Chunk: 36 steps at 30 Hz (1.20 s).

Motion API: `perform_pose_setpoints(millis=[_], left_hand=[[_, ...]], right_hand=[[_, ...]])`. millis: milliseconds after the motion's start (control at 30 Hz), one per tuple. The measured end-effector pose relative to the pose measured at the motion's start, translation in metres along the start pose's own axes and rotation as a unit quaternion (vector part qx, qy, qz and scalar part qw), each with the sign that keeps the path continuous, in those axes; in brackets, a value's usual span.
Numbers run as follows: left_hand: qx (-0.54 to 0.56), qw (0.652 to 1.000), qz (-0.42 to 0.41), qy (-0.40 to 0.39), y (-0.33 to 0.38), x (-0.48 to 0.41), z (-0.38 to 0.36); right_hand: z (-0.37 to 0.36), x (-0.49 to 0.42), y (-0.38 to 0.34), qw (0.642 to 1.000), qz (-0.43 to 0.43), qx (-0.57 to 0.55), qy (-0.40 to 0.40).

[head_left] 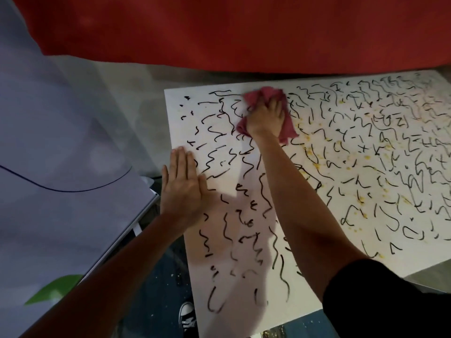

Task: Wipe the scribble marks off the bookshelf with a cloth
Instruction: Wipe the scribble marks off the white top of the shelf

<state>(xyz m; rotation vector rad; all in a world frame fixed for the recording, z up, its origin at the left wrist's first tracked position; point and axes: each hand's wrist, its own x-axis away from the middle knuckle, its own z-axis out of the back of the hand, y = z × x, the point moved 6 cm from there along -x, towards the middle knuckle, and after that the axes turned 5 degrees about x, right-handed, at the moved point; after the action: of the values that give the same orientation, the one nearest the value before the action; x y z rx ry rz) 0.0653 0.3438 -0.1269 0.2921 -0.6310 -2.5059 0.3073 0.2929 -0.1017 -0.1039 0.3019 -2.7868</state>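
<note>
Pink-red cloth (267, 93) sits bunched near the far left corner of the white bookshelf (177, 103) surface, right on the marks. Right hand (266, 118) is on top of it, fingers curled into the fabric, gripping and pressing it down. Cloth sticks out past the hand on the far side and by the wrist.

Black scribble marks (220, 92) cover nearly the whole white face, dense to the right. Yellow specks (310, 150) are scattered through the middle band.

Left hand (181, 189) lies flat on the left edge of the bookshelf, fingers straight and together, holding nothing.

Black sleeve (390, 301) on the right arm. Red surface (219, 32) runs behind the far edge. Pale board (61, 142) with one dark curved line leans at left, green shape (56, 289) low on it. Black-and-white shoe (186, 315) is on the dark floor (158, 276) below.
</note>
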Motion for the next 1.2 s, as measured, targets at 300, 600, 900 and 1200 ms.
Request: perform_pose_setpoints(millis=[300,600,900,1200], left_hand=[[0.008,1.000,-0.007,0.018,0.000,-0.004,-0.002],[0.011,1.000,-0.009,0.016,0.001,-0.004,0.000],[-0.062,0.998,-0.007,-0.020,0.007,-0.002,0.005],[-0.100,0.993,0.049,-0.040,0.052,0.022,-0.011]], right_hand=[[-0.025,0.078,-0.109,0.955,0.287,0.046,-0.059],[0.004,0.036,0.025,1.000,-0.002,-0.007,0.016],[0.125,0.101,0.183,0.974,-0.053,-0.101,0.194],[0.112,0.138,0.376,0.962,-0.257,0.003,0.091]])
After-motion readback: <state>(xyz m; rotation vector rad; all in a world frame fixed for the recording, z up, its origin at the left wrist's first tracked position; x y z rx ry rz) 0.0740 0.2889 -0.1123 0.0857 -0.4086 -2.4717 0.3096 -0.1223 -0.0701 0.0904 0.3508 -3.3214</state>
